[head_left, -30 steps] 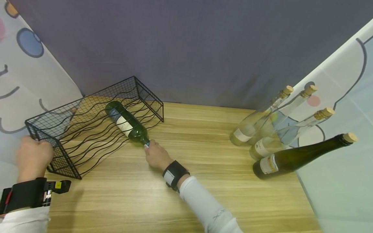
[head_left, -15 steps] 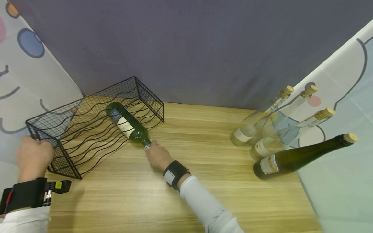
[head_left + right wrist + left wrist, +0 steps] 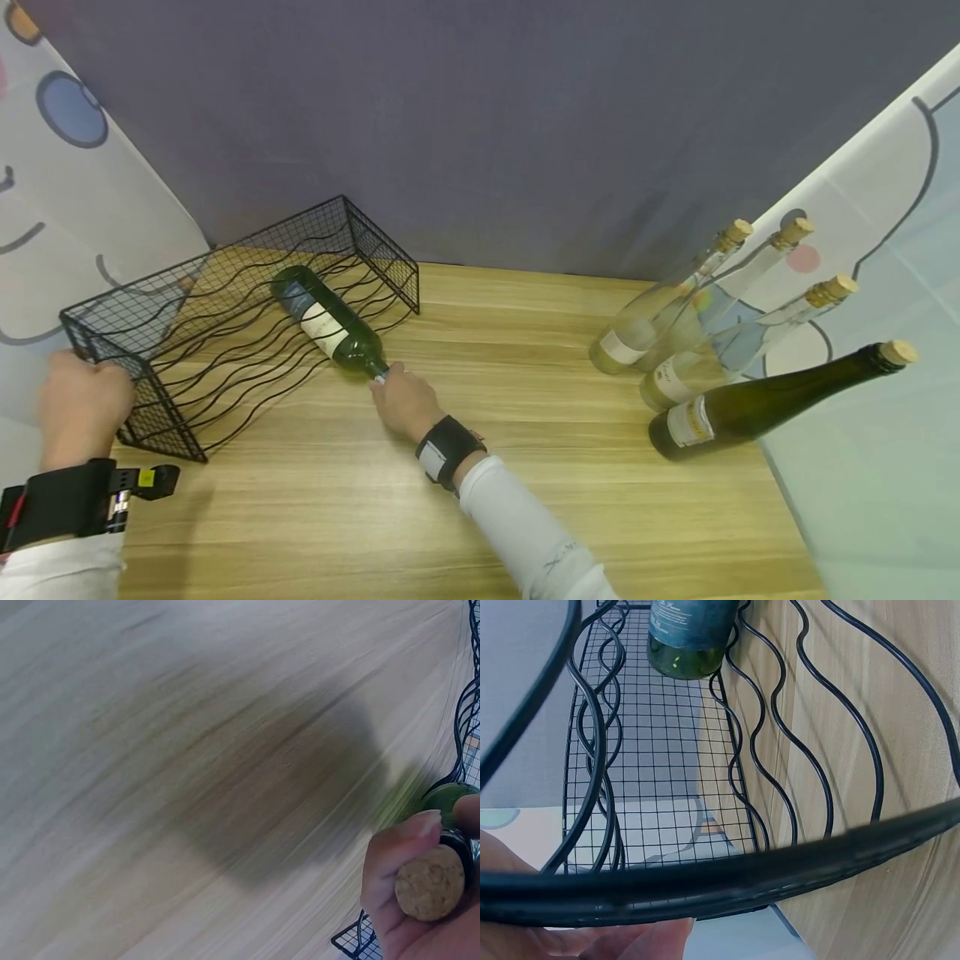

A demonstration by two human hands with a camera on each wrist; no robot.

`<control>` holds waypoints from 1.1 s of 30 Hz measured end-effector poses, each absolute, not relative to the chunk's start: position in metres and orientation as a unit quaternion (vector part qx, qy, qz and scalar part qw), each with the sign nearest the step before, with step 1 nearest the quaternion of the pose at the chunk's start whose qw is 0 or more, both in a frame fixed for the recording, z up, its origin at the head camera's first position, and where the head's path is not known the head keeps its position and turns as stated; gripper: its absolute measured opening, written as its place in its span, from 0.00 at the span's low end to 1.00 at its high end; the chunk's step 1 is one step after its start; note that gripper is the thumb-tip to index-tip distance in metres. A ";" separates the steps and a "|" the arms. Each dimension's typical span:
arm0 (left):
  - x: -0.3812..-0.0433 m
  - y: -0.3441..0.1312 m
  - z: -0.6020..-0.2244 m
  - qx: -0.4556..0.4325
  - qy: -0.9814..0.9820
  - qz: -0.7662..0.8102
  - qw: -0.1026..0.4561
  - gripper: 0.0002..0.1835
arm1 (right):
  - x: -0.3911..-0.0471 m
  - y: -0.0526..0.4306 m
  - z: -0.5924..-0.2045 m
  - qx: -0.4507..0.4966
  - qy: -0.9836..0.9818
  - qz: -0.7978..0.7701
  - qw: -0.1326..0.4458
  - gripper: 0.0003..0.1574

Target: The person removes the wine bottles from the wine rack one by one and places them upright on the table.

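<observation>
A green wine bottle [image 3: 348, 337] with a white and blue label lies in a black wire wine rack [image 3: 262, 350], its base toward the back and its neck toward me. My right hand [image 3: 405, 402] grips the neck. In the right wrist view the bottle's cork [image 3: 430, 883] shows between my curled fingers. At the rack's near left end, my left hand [image 3: 86, 404] holds the wire frame. The left wrist view shows the bottle's base [image 3: 686, 660] among the wavy wires, with fingers [image 3: 660, 941] under the thick frame bar.
On the right of the wooden table [image 3: 480, 533] stand several corked bottles: a dark green bottle [image 3: 765, 408] in front, a clear bottle [image 3: 682, 379] beside it, and more clear glass behind. A grey wall [image 3: 487, 142] rises at the back.
The bottle has slid very slightly toward me in the rack, my right hand still on its neck. My left hand keeps its hold on the rack.
</observation>
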State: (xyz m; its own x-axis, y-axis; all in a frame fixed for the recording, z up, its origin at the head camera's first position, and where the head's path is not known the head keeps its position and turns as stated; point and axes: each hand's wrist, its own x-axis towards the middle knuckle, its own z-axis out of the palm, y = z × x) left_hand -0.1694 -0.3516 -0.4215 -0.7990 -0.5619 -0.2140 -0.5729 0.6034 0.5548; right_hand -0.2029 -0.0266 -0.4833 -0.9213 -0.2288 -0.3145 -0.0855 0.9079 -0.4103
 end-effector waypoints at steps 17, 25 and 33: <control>-0.171 -0.350 -0.422 -0.323 0.896 0.303 0.001 0.31 | -0.204 -0.022 -0.487 -0.093 0.962 -0.183 0.179 0.29; -0.171 -0.352 -0.423 -0.321 0.896 0.306 -0.001 0.30 | -0.205 -0.015 -0.488 -0.082 0.950 -0.221 0.203 0.28; -0.172 -0.354 -0.425 -0.326 0.894 0.308 0.011 0.31 | -0.203 -0.008 -0.489 -0.055 0.941 -0.262 0.205 0.23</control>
